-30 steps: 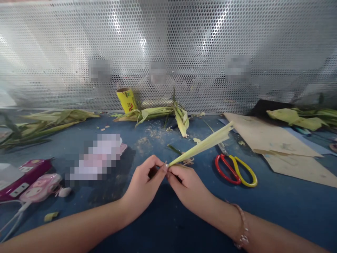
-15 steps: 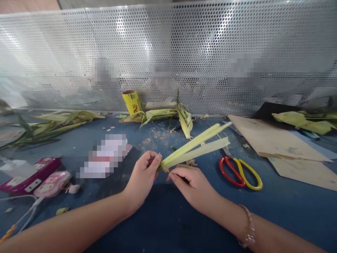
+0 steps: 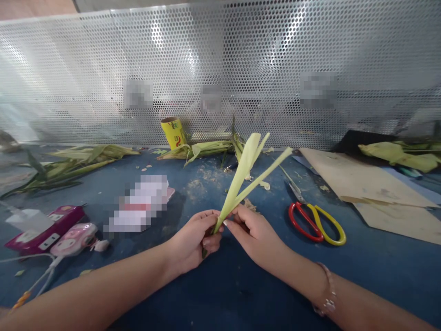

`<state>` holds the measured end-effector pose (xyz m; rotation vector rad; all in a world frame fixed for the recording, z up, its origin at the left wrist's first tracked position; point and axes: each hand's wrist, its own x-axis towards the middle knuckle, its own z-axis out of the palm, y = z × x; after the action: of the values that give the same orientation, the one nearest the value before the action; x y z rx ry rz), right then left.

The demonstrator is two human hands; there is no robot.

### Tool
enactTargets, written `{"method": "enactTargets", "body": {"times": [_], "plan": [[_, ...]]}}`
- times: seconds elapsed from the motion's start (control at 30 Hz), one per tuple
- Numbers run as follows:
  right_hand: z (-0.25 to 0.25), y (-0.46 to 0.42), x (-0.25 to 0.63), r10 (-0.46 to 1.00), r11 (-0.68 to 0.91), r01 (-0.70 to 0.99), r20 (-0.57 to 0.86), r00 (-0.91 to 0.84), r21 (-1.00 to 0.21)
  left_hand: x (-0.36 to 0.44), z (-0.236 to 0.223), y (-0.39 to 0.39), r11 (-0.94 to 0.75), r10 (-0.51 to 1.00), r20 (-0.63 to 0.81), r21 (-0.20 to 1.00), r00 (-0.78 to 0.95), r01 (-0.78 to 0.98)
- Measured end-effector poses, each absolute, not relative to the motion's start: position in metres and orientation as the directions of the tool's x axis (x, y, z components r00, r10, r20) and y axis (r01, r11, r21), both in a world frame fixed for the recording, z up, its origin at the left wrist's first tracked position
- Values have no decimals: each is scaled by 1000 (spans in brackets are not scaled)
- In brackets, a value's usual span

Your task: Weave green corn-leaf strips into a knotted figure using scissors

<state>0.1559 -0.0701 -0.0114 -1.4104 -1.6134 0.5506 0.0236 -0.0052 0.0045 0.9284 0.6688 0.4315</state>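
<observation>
My left hand [image 3: 198,236] is closed around the narrow green base of a pale green corn husk bundle [image 3: 237,179]. Its strips fan upward and to the right, away from my fingers. Close beside it, my right hand [image 3: 257,234] has its fingers curled, thumb and fingertips pinching at the husk's edge just above the left hand's grip. My curled fingers partly hide what lies between the right fingertips. Scissors [image 3: 299,195] with one red and one yellow handle lie on the table to the right of my right hand.
Corn husks [image 3: 210,149] and a yellow cardboard tube [image 3: 173,133] stand by the perforated metal screen [image 3: 241,59]. More husks [image 3: 89,158] lie left. A purple power strip [image 3: 64,218], pink device [image 3: 74,239] and blurred packet [image 3: 141,202] are left; brown cardboard [image 3: 358,177] is right.
The husk bundle has tilted more upright, its strips now spread wider. My left hand has turned and wraps its lower end; my right fingertips have moved slightly up along the husk.
</observation>
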Motion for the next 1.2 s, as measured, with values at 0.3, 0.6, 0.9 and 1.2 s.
{"method": "enactTargets", "body": {"times": [0.3, 0.6, 0.9, 1.2], "plan": [[-10, -72, 154, 963, 241, 432, 268, 2, -869, 24, 6, -8, 585, 486, -403, 809, 775, 54], [-8, -70, 157, 961, 202, 487, 268, 68, -850, 26, 7, -12, 527, 618, -381, 850, 687, -3], [-3, -71, 160, 965, 212, 395, 256, 62, -894, 21, 13, -14, 457, 682, -266, 883, 681, -112], [-6, -70, 161, 964, 203, 389, 254, 83, -898, 22, 13, -14, 416, 704, -283, 908, 651, -55]]}}
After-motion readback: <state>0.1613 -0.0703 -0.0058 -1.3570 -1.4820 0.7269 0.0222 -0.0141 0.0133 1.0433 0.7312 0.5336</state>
